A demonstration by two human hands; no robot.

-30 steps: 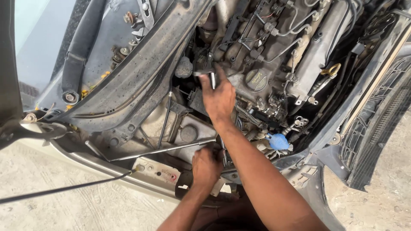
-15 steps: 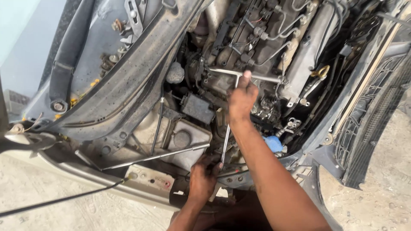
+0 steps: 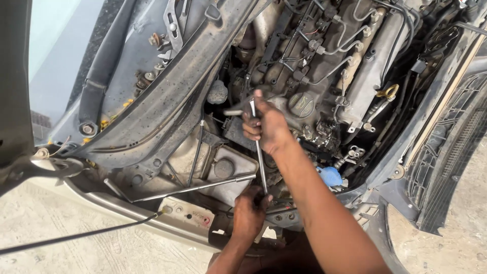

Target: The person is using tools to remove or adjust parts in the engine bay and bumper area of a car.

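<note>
Since half a second ago the right hand (image 3: 269, 124) has swung the top of the T-handle wrench (image 3: 259, 162) round: the crossbar, then stretched out to both sides of the fist, now shows only as a short stub poking left of the knuckles. The hand itself sits a little lower and further left over the engine (image 3: 324, 56).

The right fingers are closed tight around the head of the wrench, with the thumb pressed against the upright end. From there the thin steel shaft runs nearly straight down, between the engine and the inner wing, to the left hand (image 3: 249, 213). The left fingers are curled around the lower end of the shaft, near the front crossmember; what the tool's tip sits on is hidden behind the hand.

Just left of the left hand, a long steel bar (image 3: 195, 187) lies slanted across the empty tray (image 3: 223, 170) area. A blue cap (image 3: 331, 176) sits just right of the right forearm. The oil filler cap (image 3: 302, 104) is beside the right knuckles, and a yellow dipstick ring (image 3: 388, 92) stands further right.
</note>
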